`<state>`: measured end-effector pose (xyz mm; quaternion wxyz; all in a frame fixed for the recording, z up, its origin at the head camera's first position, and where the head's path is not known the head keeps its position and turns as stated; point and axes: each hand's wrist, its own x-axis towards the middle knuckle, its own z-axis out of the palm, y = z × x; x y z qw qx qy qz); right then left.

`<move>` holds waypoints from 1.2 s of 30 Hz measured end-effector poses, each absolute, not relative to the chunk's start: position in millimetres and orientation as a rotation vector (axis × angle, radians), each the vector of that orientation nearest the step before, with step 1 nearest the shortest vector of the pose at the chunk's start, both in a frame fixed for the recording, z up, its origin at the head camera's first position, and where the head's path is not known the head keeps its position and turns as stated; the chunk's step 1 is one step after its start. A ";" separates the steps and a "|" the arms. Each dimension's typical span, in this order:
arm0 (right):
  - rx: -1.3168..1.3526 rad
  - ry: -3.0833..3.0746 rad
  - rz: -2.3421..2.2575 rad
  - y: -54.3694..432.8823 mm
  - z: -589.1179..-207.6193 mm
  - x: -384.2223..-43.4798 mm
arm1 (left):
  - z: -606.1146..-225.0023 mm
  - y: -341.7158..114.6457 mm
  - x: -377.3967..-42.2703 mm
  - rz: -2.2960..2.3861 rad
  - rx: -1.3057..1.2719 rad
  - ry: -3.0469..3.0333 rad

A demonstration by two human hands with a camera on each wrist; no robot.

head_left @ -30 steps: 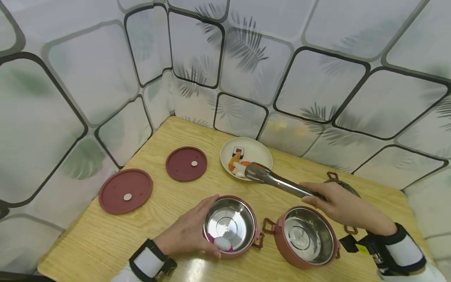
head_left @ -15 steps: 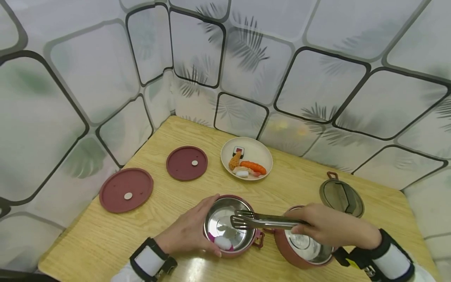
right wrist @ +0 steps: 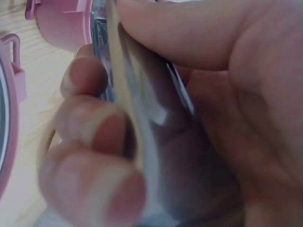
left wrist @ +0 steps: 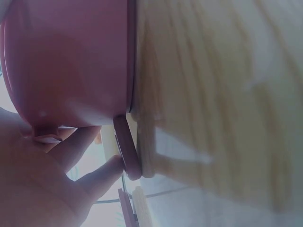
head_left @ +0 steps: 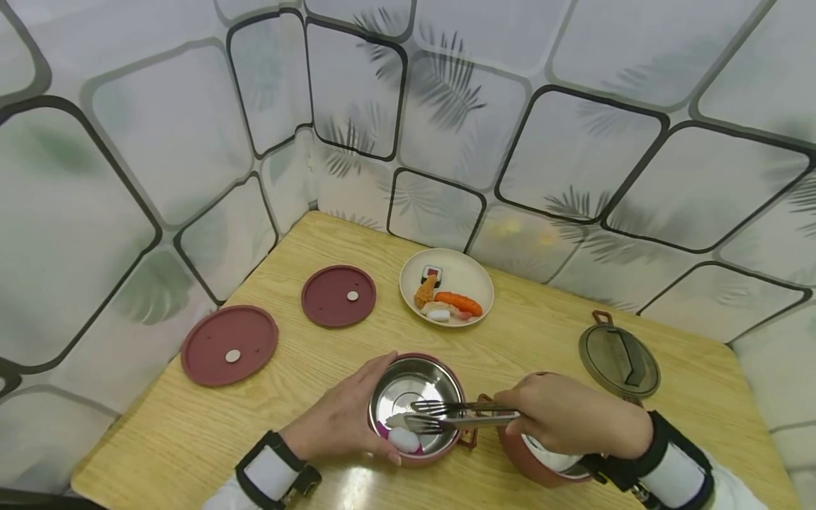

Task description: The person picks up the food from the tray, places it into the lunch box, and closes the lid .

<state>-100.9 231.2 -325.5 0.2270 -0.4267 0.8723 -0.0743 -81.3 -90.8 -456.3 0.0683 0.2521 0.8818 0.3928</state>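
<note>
My left hand (head_left: pixel 347 412) grips the left pink pot (head_left: pixel 417 462) from its left side, thumb at the near rim. In the left wrist view, the fingers reach along the pot's outer wall (left wrist: pixel 71 61) by its handle (left wrist: pixel 127 149). Inside the steel-lined pot lie a white oval piece (head_left: pixel 403 440) and a magenta piece (head_left: pixel 382 429) partly under it. My right hand (head_left: pixel 567 414) holds metal tongs (head_left: pixel 474 420), fingers wrapped around their arms. The slotted tong tips are inside the left pot's opening, just right of the white piece, slightly apart.
A second pink pot (head_left: pixel 529 457) stands under my right forearm. Behind it lies a dark glass lid (head_left: pixel 621 363). A cream plate (head_left: pixel 468 276) holds a sushi roll, a drumstick, and other toy food. Two maroon lids (head_left: pixel 219 336) lie left. A patterned curtain (head_left: pixel 440 205) borders the table.
My right hand has brought the tongs from over the plate to the left pot and lowered them into it. The left hand and pot have stayed put.
</note>
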 end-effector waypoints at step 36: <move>-0.842 2.774 -0.334 276.7 -334.4 -174.0 | -455.7 -90.2 -80.5 1.192 0.736 2.644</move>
